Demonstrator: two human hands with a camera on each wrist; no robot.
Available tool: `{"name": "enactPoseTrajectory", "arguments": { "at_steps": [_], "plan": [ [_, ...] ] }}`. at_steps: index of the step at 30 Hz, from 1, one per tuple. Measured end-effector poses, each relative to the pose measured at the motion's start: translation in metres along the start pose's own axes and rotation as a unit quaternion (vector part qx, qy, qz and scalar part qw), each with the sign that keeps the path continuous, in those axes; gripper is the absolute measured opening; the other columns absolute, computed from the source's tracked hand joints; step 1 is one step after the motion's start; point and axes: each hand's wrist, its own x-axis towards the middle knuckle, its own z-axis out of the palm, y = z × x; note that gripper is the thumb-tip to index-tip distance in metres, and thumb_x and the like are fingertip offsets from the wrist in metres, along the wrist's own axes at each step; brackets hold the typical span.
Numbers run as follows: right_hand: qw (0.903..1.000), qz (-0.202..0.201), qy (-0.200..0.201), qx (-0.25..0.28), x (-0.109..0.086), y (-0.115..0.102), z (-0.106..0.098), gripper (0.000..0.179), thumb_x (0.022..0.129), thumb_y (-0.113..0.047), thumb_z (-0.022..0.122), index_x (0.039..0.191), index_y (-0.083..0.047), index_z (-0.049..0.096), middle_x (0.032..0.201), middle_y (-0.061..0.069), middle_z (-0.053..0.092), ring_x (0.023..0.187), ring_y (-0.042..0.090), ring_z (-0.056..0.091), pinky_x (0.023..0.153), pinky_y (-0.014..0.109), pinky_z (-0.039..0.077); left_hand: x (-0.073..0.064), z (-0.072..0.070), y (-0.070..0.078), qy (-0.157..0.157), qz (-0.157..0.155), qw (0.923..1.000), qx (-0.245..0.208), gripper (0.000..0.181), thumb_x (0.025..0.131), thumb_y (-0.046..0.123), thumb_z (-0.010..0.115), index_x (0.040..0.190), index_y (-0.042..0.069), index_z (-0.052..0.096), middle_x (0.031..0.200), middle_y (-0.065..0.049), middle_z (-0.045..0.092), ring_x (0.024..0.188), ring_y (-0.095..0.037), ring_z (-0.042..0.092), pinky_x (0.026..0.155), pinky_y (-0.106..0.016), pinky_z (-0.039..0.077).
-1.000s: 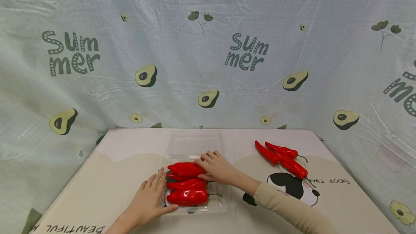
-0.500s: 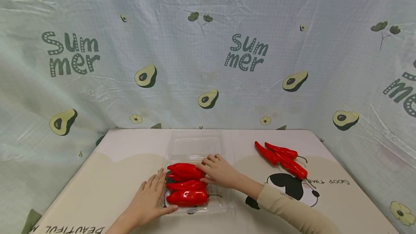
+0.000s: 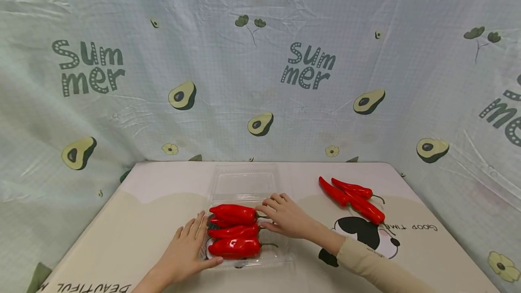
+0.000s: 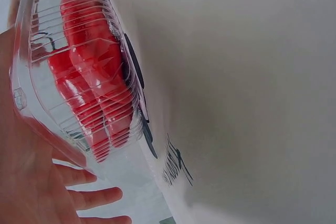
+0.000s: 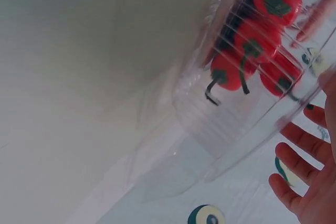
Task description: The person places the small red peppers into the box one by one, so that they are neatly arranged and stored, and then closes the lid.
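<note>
- To settle the peppers (image 3: 234, 231) well, brace the box (image 3: 282, 253) from the left and nudge bodies rather than stems; the thin plastic would probably slide or flex under a hard push.
- Left hand (image 3: 185, 245): fingers nearly straight, laid along the box's left wall, gripping nothing.
- Right hand (image 3: 291, 218): fingers apart and slightly bent at the box's right side by the stems (image 5: 245, 77); it seems to hold nothing, though contact with a stem is unclear.
- Peppers: glossy red, tips left, green stems right, lying across the box, some partly overlapping.
- Lid (image 3: 246, 180): open, on the far side.
</note>
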Motion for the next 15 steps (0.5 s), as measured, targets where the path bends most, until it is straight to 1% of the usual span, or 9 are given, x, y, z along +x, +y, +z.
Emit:
{"name": "enactPoseTrajectory", "arguments": {
  "at_steps": [3, 6, 11, 15],
  "plan": [
    [0.9998, 0.012, 0.003, 0.018, -0.010, 0.006, -0.002, 0.037, 0.087, -0.040, 0.052, 0.119, -0.021, 0.053, 0.108, -0.006, 0.057, 0.101, 0.012, 0.047, 0.086, 0.030, 0.043, 0.000, 0.000, 0.000, -0.002, -0.002, 1.0000, -0.009, 0.105, 0.067, 0.074, 0.050, 0.137, -0.001, 0.029, 0.144, -0.017, 0.028, 0.124, -0.039, 0.035, 0.095, -0.060, 0.032],
    [0.9992, 0.026, 0.016, 0.027, -0.023, 0.013, -0.004, 0.035, 0.088, -0.039, 0.051, 0.118, -0.020, 0.053, 0.108, -0.006, 0.057, 0.101, 0.012, 0.047, 0.086, 0.032, 0.044, 0.000, 0.000, 0.000, -0.005, -0.005, 0.9999, -0.016, 0.105, 0.067, 0.074, 0.050, 0.138, -0.001, 0.028, 0.145, -0.017, 0.027, 0.125, -0.039, 0.035, 0.095, -0.060, 0.031],
    [0.9978, 0.048, 0.041, 0.020, -0.043, 0.027, -0.004, 0.035, 0.089, -0.040, 0.048, 0.116, -0.019, 0.054, 0.106, -0.006, 0.057, 0.100, 0.012, 0.047, 0.084, 0.031, 0.043, 0.000, -0.001, 0.001, -0.007, -0.005, 0.9998, -0.016, 0.105, 0.067, 0.074, 0.049, 0.138, -0.001, 0.028, 0.145, -0.017, 0.026, 0.125, -0.039, 0.034, 0.096, -0.060, 0.031],
    [0.9960, 0.054, 0.071, 0.005, -0.058, 0.039, -0.003, 0.033, 0.089, -0.038, 0.048, 0.114, -0.018, 0.056, 0.103, -0.005, 0.057, 0.097, 0.012, 0.048, 0.082, 0.031, 0.043, 0.000, -0.001, 0.001, -0.002, -0.001, 1.0000, -0.009, 0.105, 0.067, 0.074, 0.049, 0.137, -0.002, 0.029, 0.145, -0.017, 0.027, 0.124, -0.039, 0.035, 0.095, -0.059, 0.032]
  ]
}}
